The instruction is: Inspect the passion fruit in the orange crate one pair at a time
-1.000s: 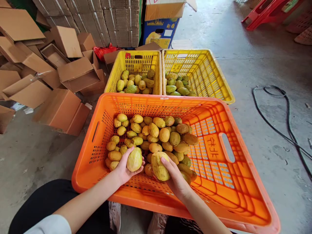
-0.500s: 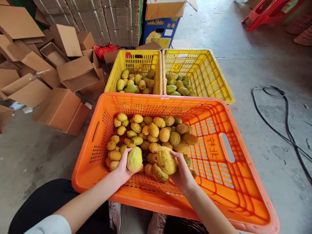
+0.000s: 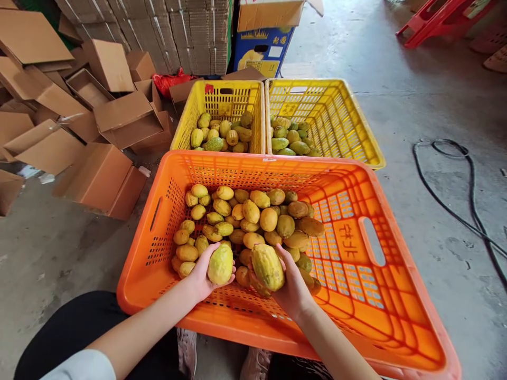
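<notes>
- Left hand [image 3: 203, 274]: grip around one pale fruit [image 3: 220, 264].
- Right hand [image 3: 293, 287]: grip around one ribbed fruit [image 3: 268, 267].
- Both over one orange crate [image 3: 237, 330] of several dozen fruits [image 3: 251, 211].
- Beyond: two yellow crates [image 3: 266, 116].

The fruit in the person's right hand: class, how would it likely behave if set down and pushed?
The fruit would probably roll, being rounded, though its elongated shape may make it wobble. It looks fairly firm, as no dent shows where the right hand cups it. Its ridged skin likely gives some grip.
</notes>
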Demonstrator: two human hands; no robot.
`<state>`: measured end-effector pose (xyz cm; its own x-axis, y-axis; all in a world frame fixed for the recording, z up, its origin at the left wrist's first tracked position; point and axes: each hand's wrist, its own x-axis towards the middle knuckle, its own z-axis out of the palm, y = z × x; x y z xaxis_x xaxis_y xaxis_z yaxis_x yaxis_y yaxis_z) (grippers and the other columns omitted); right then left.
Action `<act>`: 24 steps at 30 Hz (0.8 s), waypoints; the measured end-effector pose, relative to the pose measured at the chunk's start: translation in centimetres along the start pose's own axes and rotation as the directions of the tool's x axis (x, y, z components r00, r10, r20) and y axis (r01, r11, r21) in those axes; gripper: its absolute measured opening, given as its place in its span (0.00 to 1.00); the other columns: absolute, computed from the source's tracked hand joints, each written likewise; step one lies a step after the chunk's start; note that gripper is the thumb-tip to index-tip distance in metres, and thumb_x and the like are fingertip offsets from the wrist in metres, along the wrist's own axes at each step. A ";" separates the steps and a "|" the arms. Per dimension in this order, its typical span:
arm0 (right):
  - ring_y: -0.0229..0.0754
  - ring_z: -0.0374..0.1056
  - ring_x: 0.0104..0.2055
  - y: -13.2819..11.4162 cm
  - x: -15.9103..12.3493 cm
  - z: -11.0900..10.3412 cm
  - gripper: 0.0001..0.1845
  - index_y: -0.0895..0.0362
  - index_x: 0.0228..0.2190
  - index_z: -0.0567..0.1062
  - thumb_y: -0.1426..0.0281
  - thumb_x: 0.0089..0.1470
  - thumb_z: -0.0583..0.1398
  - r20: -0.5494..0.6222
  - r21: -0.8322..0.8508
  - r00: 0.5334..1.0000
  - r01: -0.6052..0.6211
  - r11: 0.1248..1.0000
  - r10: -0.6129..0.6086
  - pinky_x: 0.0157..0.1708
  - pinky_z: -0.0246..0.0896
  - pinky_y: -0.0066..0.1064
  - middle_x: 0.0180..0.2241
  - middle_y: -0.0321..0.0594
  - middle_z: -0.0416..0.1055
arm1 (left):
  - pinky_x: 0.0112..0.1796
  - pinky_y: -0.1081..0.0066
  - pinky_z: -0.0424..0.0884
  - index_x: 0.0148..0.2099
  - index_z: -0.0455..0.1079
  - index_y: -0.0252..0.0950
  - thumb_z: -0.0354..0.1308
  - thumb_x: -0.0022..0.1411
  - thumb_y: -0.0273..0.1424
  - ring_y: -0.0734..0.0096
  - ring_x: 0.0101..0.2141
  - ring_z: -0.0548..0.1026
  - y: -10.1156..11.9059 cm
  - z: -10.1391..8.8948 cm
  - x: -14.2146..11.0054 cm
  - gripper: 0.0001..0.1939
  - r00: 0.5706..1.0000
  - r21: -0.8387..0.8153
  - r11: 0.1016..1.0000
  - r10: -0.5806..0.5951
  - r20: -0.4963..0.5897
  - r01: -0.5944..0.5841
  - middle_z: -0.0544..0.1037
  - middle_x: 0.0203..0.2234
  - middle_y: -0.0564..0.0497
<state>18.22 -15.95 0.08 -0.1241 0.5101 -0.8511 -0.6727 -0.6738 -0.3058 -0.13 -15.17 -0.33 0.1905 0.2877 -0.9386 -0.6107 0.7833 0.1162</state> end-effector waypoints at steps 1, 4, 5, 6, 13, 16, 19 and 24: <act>0.48 0.77 0.33 0.1 0.0 -0.1 0.16 0.59 0.36 0.79 0.58 0.53 0.65 0.005 -0.011 1.000 0.008 1.000 -0.008 0.35 0.74 0.37 0.32 0.44 0.80 | 0.27 0.68 0.78 0.40 0.72 0.28 0.58 0.65 0.38 0.67 0.25 0.78 0.0 0.1 -0.1 0.15 1.000 0.027 1.000 0.015 -0.021 -0.014 0.79 0.28 0.43; 0.47 0.77 0.35 0.6 0.2 -0.3 0.19 0.57 0.37 0.79 0.59 0.45 0.70 0.042 -0.085 0.998 0.056 0.995 -0.053 0.34 0.72 0.34 0.33 0.41 0.80 | 0.29 0.68 0.78 0.41 0.72 0.30 0.61 0.63 0.33 0.68 0.26 0.78 -0.2 0.3 -0.3 0.10 0.997 0.116 0.991 0.067 -0.042 -0.061 0.79 0.29 0.45; 0.46 0.76 0.35 0.7 0.2 -0.4 0.20 0.57 0.37 0.79 0.60 0.44 0.71 0.063 -0.120 0.995 0.079 0.990 -0.072 0.33 0.72 0.33 0.33 0.40 0.80 | 0.29 0.68 0.79 0.42 0.71 0.30 0.61 0.63 0.32 0.68 0.27 0.78 -0.3 0.4 -0.4 0.09 0.997 0.136 0.988 0.073 -0.032 -0.068 0.79 0.29 0.45; 0.45 0.76 0.35 0.8 0.1 -0.4 0.21 0.56 0.38 0.79 0.60 0.43 0.72 0.085 -0.153 0.992 0.101 0.983 -0.088 0.33 0.71 0.32 0.33 0.40 0.80 | 0.29 0.68 0.79 0.43 0.71 0.30 0.61 0.63 0.32 0.67 0.27 0.78 -0.3 0.3 -0.4 0.09 0.997 0.149 0.986 0.071 -0.019 -0.068 0.79 0.30 0.45; 0.43 0.74 0.31 1.1 0.1 -0.6 0.14 0.54 0.35 0.78 0.62 0.46 0.70 0.017 -0.161 0.991 0.135 0.978 -0.134 0.28 0.70 0.29 0.31 0.35 0.79 | 0.30 0.68 0.78 0.41 0.71 0.29 0.57 0.64 0.33 0.68 0.27 0.78 -0.4 -0.1 0.1 0.10 0.999 0.093 0.995 0.025 0.024 -0.028 0.79 0.30 0.43; 0.44 0.75 0.29 0.8 0.3 -0.6 0.12 0.55 0.32 0.77 0.60 0.49 0.67 -0.038 -0.063 0.997 0.064 0.996 -0.067 0.27 0.71 0.31 0.29 0.37 0.79 | 0.29 0.68 0.77 0.40 0.71 0.30 0.57 0.64 0.33 0.69 0.26 0.77 -0.3 -0.1 0.3 0.10 0.998 0.069 0.996 0.052 -0.019 -0.050 0.78 0.28 0.45; 0.46 0.77 0.30 0.5 0.3 -0.4 0.12 0.55 0.30 0.76 0.59 0.51 0.64 -0.042 0.002 0.999 0.013 1.000 -0.013 0.32 0.74 0.37 0.29 0.39 0.79 | 0.27 0.70 0.76 0.38 0.71 0.29 0.52 0.65 0.37 0.65 0.27 0.78 -0.2 -0.1 0.4 0.14 0.998 0.038 0.999 0.034 0.044 -0.036 0.78 0.27 0.43; 0.47 0.77 0.30 0.1 0.1 -0.1 0.11 0.56 0.30 0.76 0.62 0.55 0.60 -0.068 0.028 0.997 0.026 0.999 -0.024 0.34 0.76 0.40 0.27 0.40 0.79 | 0.27 0.68 0.75 0.36 0.71 0.29 0.48 0.67 0.37 0.64 0.26 0.78 0.0 -0.1 0.4 0.17 0.998 -0.002 1.000 0.022 0.065 -0.022 0.78 0.26 0.42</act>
<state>18.25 -16.02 -0.09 -0.0576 0.4886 -0.8706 -0.6962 -0.6447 -0.3158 -0.13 -15.05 -0.75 0.2265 0.3403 -0.9126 -0.6165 0.7755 0.1362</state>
